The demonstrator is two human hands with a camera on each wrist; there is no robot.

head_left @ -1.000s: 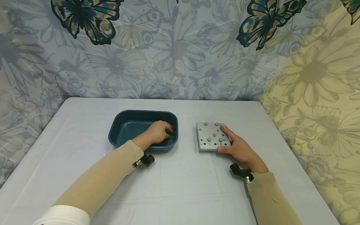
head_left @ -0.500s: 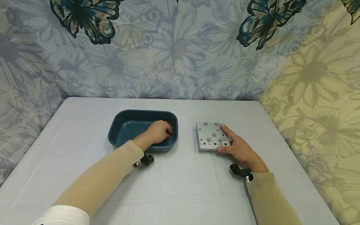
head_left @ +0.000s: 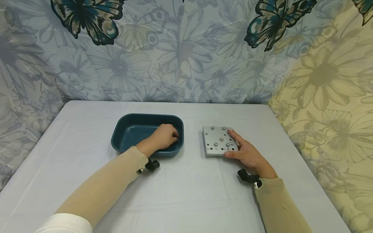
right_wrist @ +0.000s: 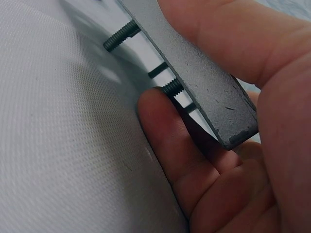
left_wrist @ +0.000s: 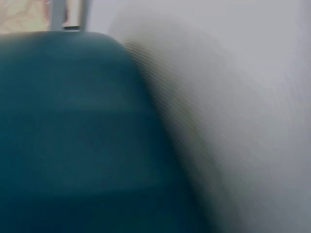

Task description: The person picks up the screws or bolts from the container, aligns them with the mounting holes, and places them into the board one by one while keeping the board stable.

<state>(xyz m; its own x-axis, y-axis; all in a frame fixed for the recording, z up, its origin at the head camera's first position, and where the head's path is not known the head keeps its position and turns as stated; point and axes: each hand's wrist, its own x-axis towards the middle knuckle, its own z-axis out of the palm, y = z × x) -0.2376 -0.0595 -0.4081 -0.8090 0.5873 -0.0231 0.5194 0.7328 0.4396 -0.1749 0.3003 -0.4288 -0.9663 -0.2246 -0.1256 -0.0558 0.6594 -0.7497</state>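
In the head view my left hand (head_left: 163, 136) reaches into the right end of a dark teal plastic basin (head_left: 116, 142). Its fingers bend downward inside, and their tips are hidden, so what they touch does not show. The left wrist view has only the basin's outer wall (left_wrist: 87, 131), blurred. My right hand (head_left: 247, 153) holds the right side of a square silver metal plate (head_left: 211, 137) with holes and several bolts in its top. From the right wrist, the thumb lies along the metal plate's edge (right_wrist: 209, 92) and a finger (right_wrist: 167, 128) reaches beneath, beside threaded bolt ends (right_wrist: 121, 36).
A white cloth covers the table (head_left: 186, 194). Behind it hangs a patterned fabric backdrop (head_left: 186, 64) with flowers and butterflies. Small black cameras are strapped at the left wrist (head_left: 152, 165) and the right wrist (head_left: 247, 176).
Almost nothing differs. The left hand's fingers shift very slightly inside the basin, and the whole head view drifts by a few pixels. The right hand and the metal plate stay put.
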